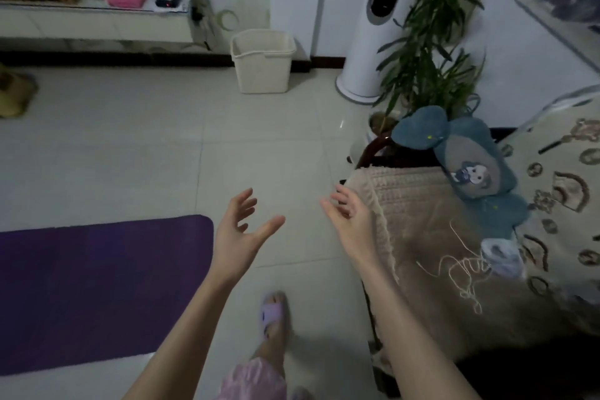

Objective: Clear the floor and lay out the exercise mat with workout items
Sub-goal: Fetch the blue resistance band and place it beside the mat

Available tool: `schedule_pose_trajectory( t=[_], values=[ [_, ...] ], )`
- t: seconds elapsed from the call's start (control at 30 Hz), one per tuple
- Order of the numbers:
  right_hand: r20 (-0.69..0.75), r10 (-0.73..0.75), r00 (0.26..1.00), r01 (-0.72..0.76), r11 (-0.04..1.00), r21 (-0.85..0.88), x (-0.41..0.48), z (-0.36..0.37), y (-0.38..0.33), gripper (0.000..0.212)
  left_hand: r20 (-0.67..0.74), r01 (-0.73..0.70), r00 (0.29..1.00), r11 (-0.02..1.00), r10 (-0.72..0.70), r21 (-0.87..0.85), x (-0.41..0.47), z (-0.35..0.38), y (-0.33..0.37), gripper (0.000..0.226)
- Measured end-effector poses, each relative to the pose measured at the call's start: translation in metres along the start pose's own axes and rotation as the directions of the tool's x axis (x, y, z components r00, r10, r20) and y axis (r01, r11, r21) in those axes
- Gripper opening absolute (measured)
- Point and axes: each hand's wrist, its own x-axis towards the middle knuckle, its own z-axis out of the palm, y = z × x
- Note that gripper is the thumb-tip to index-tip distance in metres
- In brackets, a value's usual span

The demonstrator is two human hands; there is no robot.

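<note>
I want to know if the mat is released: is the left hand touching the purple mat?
Apart. In the head view the left hand is open and raised past the end of the purple mat, holding nothing.

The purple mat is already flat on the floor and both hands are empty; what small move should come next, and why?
Probably reach the right hand to the sofa items beside it, since the purple mat lies bare and the left hand is open too.

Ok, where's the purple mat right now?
In the head view the mat lies flat on the tiled floor at lower left, just left of the left hand, its rounded end pointing toward the slippered foot.
</note>
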Motion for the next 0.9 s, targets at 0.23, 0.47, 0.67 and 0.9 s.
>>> schedule_pose_trajectory(
  t=[0.23,0.47,0.67,0.9],
  values=[
    [0.055,-0.014,0.998,0.016,0.999,-0.046,0.165,0.051,-0.009,0.042,-0.024,0.013,1.0,1.0,-0.013,0.006,0.165,0.021,0.008,0.068],
    [0.086,-0.01,0.996,0.013,0.999,-0.04,0.312,0.111,-0.046,0.038,-0.053,0.038,0.998,0.999,-0.037,0.015,0.314,0.014,0.033,0.067],
    [0.109,-0.019,0.994,0.024,0.999,-0.048,0.432,0.158,-0.058,0.038,-0.09,0.044,0.995,0.999,-0.042,0.021,0.438,0.018,0.042,0.066],
    [0.163,-0.026,0.986,0.034,0.999,-0.043,0.62,0.223,-0.085,0.04,-0.14,0.065,0.988,0.997,-0.06,0.03,0.623,0.03,0.059,0.068]
  ],
)
